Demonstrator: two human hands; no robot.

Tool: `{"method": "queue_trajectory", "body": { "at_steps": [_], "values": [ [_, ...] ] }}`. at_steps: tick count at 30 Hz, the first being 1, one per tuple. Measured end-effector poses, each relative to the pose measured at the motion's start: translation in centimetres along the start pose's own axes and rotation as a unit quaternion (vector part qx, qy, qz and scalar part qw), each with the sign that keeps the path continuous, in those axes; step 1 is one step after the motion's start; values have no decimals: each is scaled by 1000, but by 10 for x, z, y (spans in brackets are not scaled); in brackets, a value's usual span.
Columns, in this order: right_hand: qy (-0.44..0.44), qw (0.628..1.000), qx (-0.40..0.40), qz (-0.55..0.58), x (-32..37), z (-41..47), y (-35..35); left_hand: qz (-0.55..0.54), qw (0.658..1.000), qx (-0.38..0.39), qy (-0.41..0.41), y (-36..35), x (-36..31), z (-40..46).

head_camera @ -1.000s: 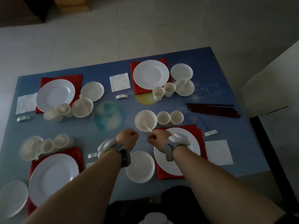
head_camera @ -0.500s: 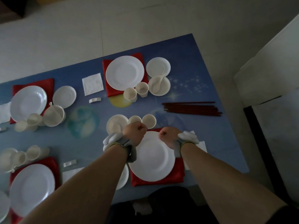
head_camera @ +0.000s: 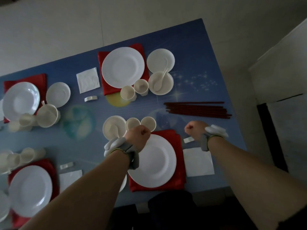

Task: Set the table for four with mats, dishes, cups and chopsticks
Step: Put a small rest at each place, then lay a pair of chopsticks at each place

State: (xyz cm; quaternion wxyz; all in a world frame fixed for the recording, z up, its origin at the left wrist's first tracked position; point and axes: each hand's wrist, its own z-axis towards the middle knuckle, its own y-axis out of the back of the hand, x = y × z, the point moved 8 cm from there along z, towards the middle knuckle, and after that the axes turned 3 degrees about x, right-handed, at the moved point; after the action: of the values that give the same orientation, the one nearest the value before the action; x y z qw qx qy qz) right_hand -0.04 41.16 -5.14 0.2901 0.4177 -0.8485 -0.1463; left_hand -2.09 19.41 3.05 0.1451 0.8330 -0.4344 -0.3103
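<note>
at the far left of the frame we see a round white plate on a red cloth mat, with a small white saucer just to its right and pale cups clustered below. in the lower left another round white dinner plate sits on its own red mat. moving right, a folded white napkin lies beside the upper-centre setting, where a large white plate covers a red square mat. below it, our left hand is curled into an empty fist over the top edge of the near white plate on the near red mat, just in front of two small cream cups. right of centre, a bundle of dark red chopsticks lies flat on the blue table, apart from every setting. our right hand is also fisted and empty, hovering below the chopsticks and just above a small white chopstick rest and a white square napkin.
</note>
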Motion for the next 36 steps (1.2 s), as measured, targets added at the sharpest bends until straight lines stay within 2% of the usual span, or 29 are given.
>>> {"method": "queue_trajectory", "body": {
  "at_steps": [7, 13, 17, 20, 24, 28, 36],
  "values": [
    [-23, 1000, -12, 9, -32, 25, 33, 14, 1000, 15, 18, -15, 3, 21],
    [-14, 985, 22, -173, -30, 69, 29, 38, 997, 52, 36, -37, 9, 41],
    [25, 969, -14, -247, -16, 89, 37, 43, 997, 58, 29, -38, -3, 52],
    [9, 956, -12, -294, -13, 104, 41, 35, 998, 52, 15, -40, -12, 60],
    [-16, 948, -32, -315, -18, 113, 40, 23, 998, 56, 18, -41, -10, 66],
    [1, 947, -69, -313, -10, 112, 36, 37, 996, 72, 38, -43, 3, 71],
    [-27, 957, -37, -288, -14, 117, 17, 44, 993, 100, 48, -53, 22, 66]
  ]
}}
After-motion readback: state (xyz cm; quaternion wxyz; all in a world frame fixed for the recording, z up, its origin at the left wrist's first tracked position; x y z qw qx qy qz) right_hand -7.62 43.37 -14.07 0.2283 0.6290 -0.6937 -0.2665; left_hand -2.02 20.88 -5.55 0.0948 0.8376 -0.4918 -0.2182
